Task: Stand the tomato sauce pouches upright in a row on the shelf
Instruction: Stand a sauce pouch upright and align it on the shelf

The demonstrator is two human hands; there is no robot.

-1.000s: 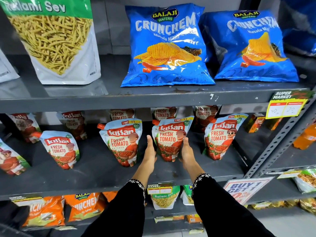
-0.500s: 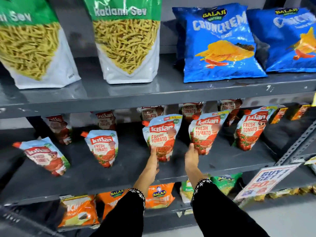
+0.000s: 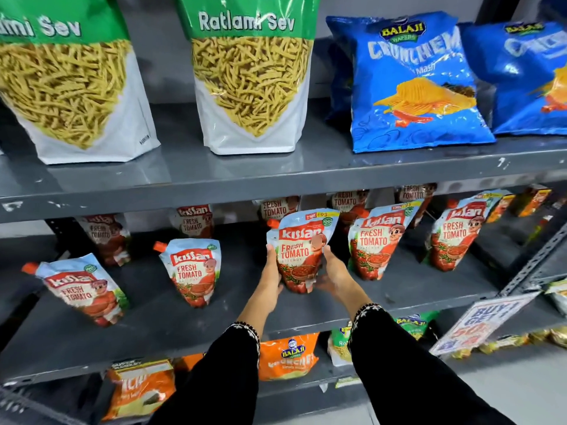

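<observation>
**On the middle shelf: two-handed hold on a sauce pouch**

On the middle shelf (image 3: 153, 326), the left hand (image 3: 271, 273) and right hand (image 3: 333, 276) cup the lower flanks of one pouch (image 3: 299, 253), fingers part-curled against its sides, its base at or just above the shelf. Likely soft, liquid-filled and bottom-heavy, with slick film: best held low at the bulging base, not by the spout (image 3: 271, 223). Neighbouring pouches (image 3: 191, 271) stand or lean alongside.

Hidden, cut off and blurred parts on the shelves

The back row of pouches (image 3: 348, 204) was half covered by the upper shelf edge (image 3: 276, 191) and the front pouches. The left sev bag (image 3: 61, 87) was cut by the picture's edge. The offer sign (image 3: 481, 323) was blurred, its text only partly readable.
</observation>
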